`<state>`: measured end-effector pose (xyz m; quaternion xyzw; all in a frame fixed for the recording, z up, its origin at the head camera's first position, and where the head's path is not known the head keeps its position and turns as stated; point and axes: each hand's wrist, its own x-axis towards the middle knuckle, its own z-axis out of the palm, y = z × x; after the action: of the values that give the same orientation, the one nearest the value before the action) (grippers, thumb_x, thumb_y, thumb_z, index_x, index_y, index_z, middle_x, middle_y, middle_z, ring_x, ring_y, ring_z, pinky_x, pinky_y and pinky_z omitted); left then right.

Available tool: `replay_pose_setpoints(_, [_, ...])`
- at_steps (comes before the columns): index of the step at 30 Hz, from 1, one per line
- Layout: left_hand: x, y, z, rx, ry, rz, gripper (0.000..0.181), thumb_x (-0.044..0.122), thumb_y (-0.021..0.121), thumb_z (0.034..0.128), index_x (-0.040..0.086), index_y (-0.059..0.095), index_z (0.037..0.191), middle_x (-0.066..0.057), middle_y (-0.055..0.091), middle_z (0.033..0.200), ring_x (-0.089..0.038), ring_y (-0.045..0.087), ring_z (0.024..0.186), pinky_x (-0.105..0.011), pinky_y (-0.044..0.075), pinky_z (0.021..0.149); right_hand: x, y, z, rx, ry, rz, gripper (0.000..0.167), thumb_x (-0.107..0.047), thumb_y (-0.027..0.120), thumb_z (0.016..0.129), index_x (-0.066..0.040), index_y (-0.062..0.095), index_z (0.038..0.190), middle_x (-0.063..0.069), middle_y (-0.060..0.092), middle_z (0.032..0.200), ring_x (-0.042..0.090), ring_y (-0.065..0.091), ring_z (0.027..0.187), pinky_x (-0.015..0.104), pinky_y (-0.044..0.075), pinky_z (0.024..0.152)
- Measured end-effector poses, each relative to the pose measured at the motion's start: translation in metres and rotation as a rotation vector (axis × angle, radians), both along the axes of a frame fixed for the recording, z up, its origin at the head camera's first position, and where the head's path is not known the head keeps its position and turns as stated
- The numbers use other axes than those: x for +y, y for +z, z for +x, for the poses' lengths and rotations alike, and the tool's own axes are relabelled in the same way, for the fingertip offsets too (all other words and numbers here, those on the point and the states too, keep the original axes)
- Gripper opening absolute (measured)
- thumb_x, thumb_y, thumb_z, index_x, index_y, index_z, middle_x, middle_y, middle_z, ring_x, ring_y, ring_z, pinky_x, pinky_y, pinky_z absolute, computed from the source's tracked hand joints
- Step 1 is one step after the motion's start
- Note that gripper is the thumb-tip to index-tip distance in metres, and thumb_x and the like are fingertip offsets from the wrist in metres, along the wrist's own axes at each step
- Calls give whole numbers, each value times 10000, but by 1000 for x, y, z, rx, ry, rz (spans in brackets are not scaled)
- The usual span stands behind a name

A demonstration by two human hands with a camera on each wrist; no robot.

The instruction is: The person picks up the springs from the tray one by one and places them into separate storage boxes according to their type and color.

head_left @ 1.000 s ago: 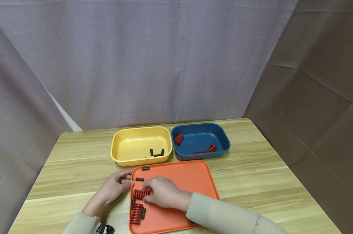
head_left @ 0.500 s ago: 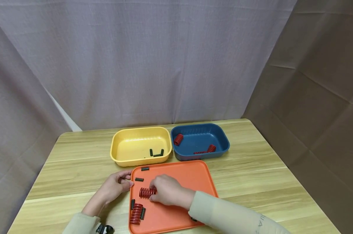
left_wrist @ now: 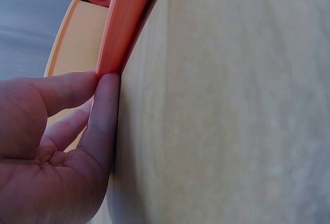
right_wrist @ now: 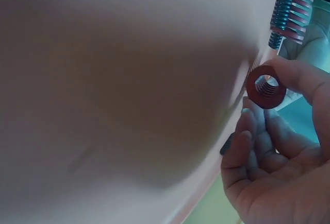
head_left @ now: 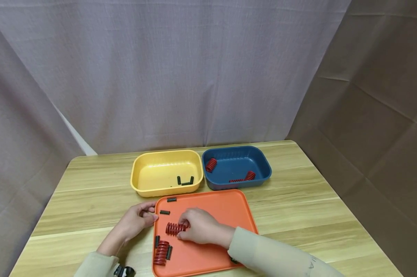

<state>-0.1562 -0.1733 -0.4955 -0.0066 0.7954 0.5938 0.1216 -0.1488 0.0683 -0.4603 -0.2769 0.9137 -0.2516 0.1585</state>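
Observation:
My right hand (head_left: 201,227) pinches one end of a large red coil spring (head_left: 173,229) between thumb and fingers, low over the orange tray (head_left: 225,209). In the right wrist view the ring-shaped end of that red spring (right_wrist: 251,87) faces the camera. My left hand (head_left: 133,222) pinches the tray's left rim (left_wrist: 116,44) between thumb and finger. Another large red spring (head_left: 161,254) lies near the tray's left edge, between small black springs (head_left: 169,252). More small black springs (head_left: 165,212) lie toward the tray's far left corner.
Behind the tray, a yellow bin (head_left: 149,190) holds several small black springs (head_left: 185,184). Right beside it, a blue bin (head_left: 225,186) contains red springs (head_left: 211,164). Another dark spring (head_left: 234,260) is partly hidden by my right sleeve. A grey curtain (head_left: 180,77) hangs behind the table.
My right hand has drawn the red spring rightward, away from the tray's left rim, and then slowed. The left hand stays at the rim.

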Motion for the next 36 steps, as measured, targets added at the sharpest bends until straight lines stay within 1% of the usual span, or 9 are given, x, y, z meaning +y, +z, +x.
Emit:
replay_pose_setpoints(4, [-1, 0, 0, 6, 2, -2, 482, -23, 713, 818, -14, 584, 1282, -117, 609, 1027, -201, 599, 847, -261, 532, 673, 9, -1, -5, 8, -44, -92, 228, -347, 784, 802, -183, 688, 926, -121, 547, 810, 23, 507, 736, 210, 455, 665])
replay_pose_setpoints(8, [-1, 0, 1, 6, 0, -2, 485, -15, 716, 819, -9, 584, 1286, -113, 607, 1026, -200, 600, 847, -260, 532, 673, 26, 3, -13, 60, -129, -190, 251, -349, 775, 812, -165, 691, 960, -91, 564, 839, 62, 526, 764, 221, 465, 673])
replay_pose_setpoints(10, [0, 0, 1, 6, -3, 4, 481, -12, 715, 823, -7, 585, 1286, -114, 607, 1029, -200, 602, 849, -261, 533, 674, 35, 7, -18, 93, -179, -248, 264, -345, 774, 813, -155, 696, 978, -74, 575, 860, 87, 542, 785, 233, 476, 683])
replay_pose_setpoints(14, [0, -1, 0, 9, -3, 12, 470, -11, 715, 825, -7, 591, 1279, -113, 610, 1028, -199, 600, 845, -256, 525, 671, 52, 15, -28, 166, -286, -353, 245, -323, 800, 789, -170, 698, 951, -46, 575, 852, 132, 550, 780, 253, 481, 670])
replay_pose_setpoints(19, [0, -1, 0, 8, -4, 8, 471, -8, 718, 822, -8, 592, 1276, -110, 607, 1026, -197, 595, 838, -254, 521, 661, 71, 26, -43, 261, -393, -416, 209, -267, 818, 760, -157, 698, 891, -27, 560, 818, 195, 569, 746, 257, 472, 640])
replay_pose_setpoints(22, [0, -1, 0, 5, -2, 2, 478, -4, 721, 819, -3, 591, 1279, -108, 605, 1028, -197, 593, 836, -256, 520, 659, 82, 29, -52, 291, -454, -418, 217, -263, 815, 769, -128, 697, 891, 9, 570, 826, 220, 578, 743, 268, 465, 630])
replay_pose_setpoints(24, [-1, -1, 0, 1, -1, 4, 481, -2, 722, 819, -2, 589, 1281, -111, 601, 1033, -199, 589, 836, -257, 521, 658, 90, 30, -59, 301, -499, -398, 240, -289, 806, 784, -118, 695, 910, 34, 577, 844, 209, 566, 745, 277, 459, 628])
replay_pose_setpoints(29, [-1, 0, 1, -6, 2, 10, 489, 0, 723, 818, -1, 585, 1287, -118, 595, 1041, -202, 580, 836, -256, 524, 651, 108, 27, -74, 330, -595, -333, 297, -332, 775, 815, -90, 693, 968, 53, 583, 886, 168, 538, 757, 298, 470, 662])
replay_pose_setpoints(36, [0, -1, 0, -4, 3, 8, 490, -5, 721, 818, 2, 586, 1288, -114, 593, 1039, -199, 584, 840, -252, 524, 656, 130, 14, -92, 352, -647, -267, 305, -312, 765, 826, -65, 694, 990, 55, 587, 906, 188, 549, 797, 325, 472, 700])
